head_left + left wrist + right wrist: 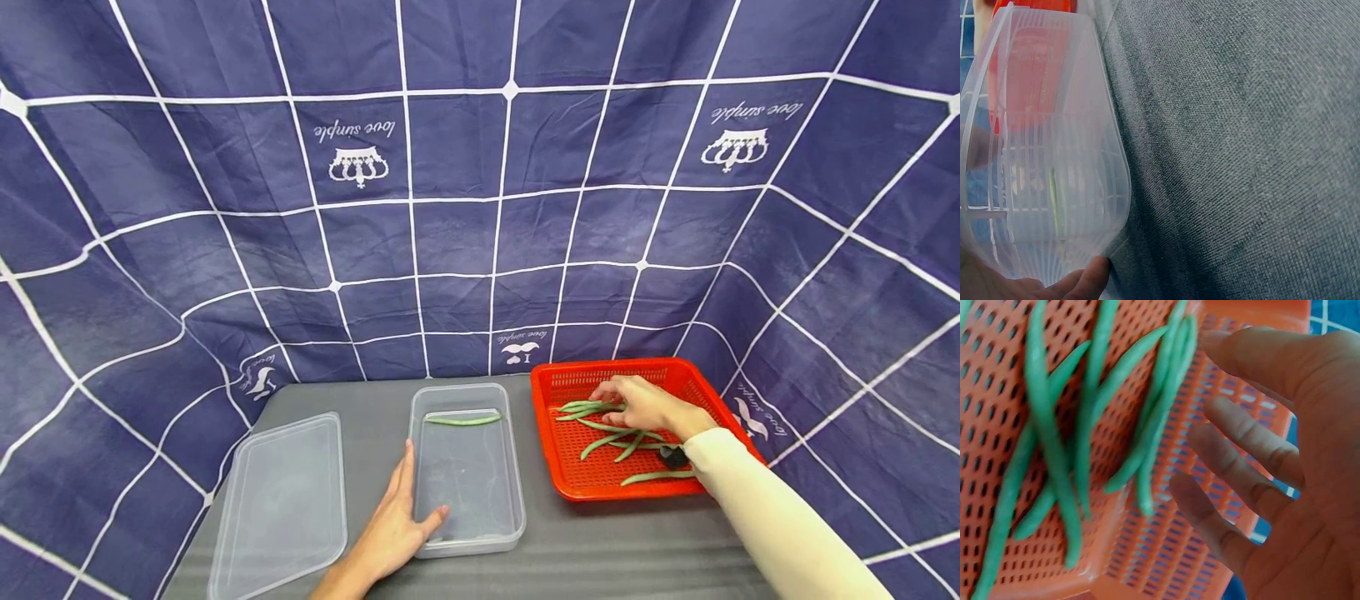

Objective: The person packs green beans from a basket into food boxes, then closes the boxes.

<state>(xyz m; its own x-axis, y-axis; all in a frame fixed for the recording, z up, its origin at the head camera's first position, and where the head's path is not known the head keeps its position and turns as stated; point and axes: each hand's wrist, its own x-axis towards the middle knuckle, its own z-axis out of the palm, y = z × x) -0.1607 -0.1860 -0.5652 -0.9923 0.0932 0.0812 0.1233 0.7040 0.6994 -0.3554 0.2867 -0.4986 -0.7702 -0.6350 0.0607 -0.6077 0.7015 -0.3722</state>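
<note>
My left hand [399, 521] rests at the left wall of a clear plastic container [468, 492]. Its fingers lie fairly straight along the outside, and the thumb reaches over the rim. One green bean [463, 420] lies across the container's far end; through the plastic it also shows in the left wrist view. Over a red plastic basket [592, 487] hovers my right hand [1310, 444], fingers spread and loosely bent, holding nothing. Several green beans [1054, 444] lie in the basket beside the fingertips, apart from them in the right wrist view.
A translucent flat lid [281, 500] lies on the grey cloth surface [378, 425], left of the container. Blue cloth with white grid lines [457, 242] hangs behind and along both sides. Behind the right wrist, a dark object [672, 456] shows over the basket.
</note>
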